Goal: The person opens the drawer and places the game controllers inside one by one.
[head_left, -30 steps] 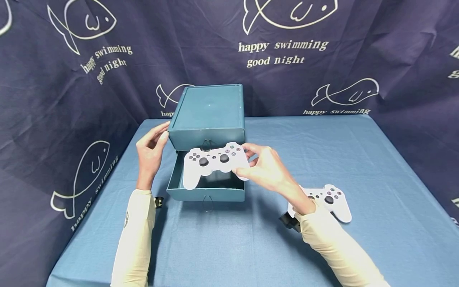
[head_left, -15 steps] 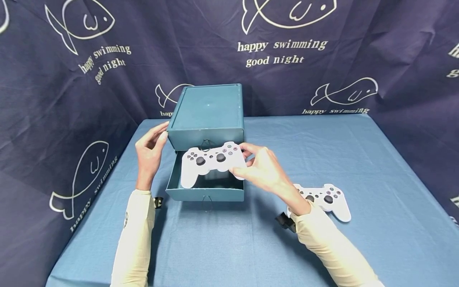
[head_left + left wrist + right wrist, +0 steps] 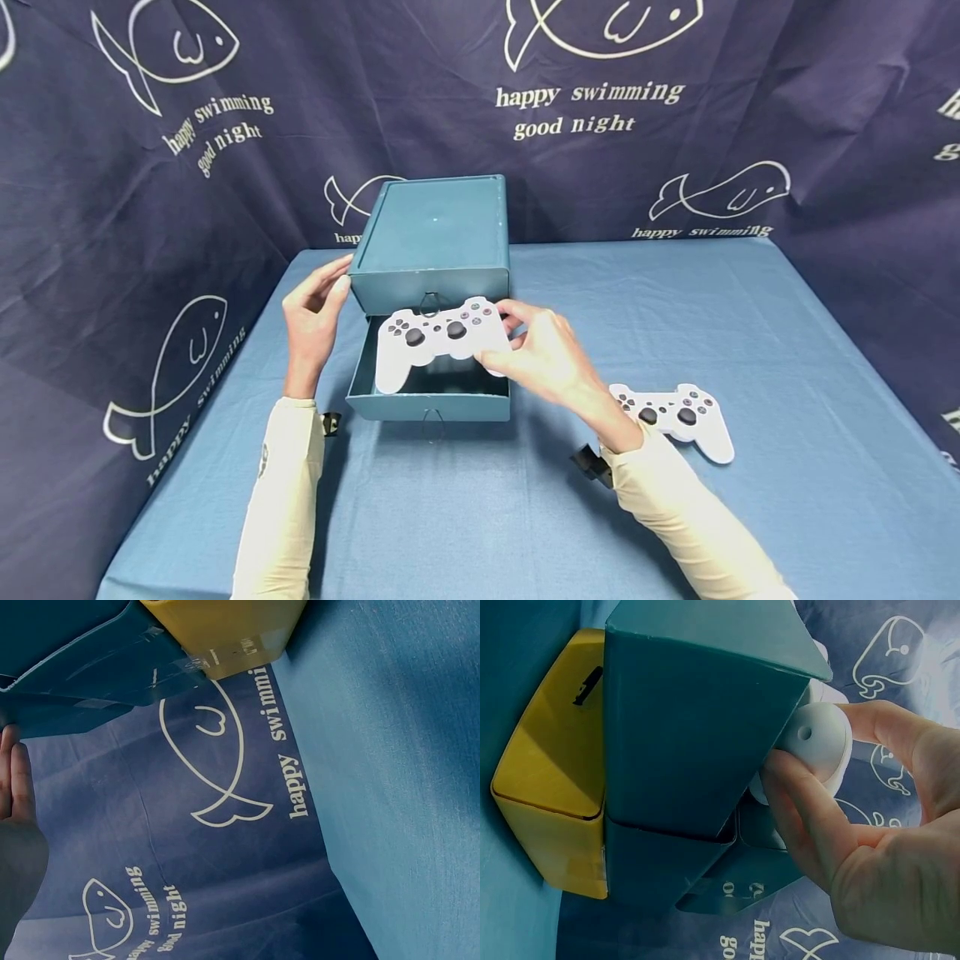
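My right hand grips the right end of a white game controller, thumb in front and fingers behind it. The controller overlaps the pulled-out teal drawer in the head view. Seen from the right wrist, the controller's rounded grip sits between thumb and fingers near the drawer's upper edge. My left hand touches the left front corner of the teal drawer cabinet. Its fingers lie straight along the cabinet's side in the left wrist view.
A second white controller lies on the blue tablecloth at right, partly behind my right forearm. Beneath the teal unit is a yellow box, hidden in the head view. Dark blue printed cloth stands behind and at the sides.
My right hand and the controller have shifted slightly left over the drawer. My left hand stays at the cabinet's corner.
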`<state>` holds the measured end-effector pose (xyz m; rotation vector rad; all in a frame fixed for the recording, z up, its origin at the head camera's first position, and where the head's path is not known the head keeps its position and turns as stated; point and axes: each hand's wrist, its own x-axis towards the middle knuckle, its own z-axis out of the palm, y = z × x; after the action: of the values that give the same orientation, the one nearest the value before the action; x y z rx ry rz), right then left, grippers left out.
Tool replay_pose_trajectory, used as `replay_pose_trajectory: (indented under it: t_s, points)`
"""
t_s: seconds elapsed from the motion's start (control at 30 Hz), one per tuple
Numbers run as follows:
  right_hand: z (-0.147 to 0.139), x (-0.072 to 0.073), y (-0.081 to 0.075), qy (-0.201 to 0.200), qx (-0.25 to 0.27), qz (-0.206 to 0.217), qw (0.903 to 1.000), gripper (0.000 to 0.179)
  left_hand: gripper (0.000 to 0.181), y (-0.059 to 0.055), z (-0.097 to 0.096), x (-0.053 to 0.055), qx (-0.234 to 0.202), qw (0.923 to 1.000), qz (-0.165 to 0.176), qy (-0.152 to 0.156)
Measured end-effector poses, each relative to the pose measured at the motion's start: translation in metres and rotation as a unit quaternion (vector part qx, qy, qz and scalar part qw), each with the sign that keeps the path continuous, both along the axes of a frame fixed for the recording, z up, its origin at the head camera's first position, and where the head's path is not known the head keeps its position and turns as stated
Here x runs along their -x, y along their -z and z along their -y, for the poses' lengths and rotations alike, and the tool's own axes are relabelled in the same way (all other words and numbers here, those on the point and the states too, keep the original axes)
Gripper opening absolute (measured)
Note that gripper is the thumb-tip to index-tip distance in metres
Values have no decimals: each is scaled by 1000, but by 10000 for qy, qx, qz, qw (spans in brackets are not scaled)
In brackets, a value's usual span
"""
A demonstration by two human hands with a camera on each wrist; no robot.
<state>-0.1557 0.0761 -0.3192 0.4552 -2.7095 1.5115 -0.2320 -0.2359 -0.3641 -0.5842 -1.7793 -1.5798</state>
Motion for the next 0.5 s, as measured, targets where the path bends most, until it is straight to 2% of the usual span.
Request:
replay_pose_trajectory:
  t_s: [0.5]
  points:
    - [5, -2, 2, -69, -167, -184, 9997, 57, 30, 1, 0, 0, 8, 10000, -5, 22]
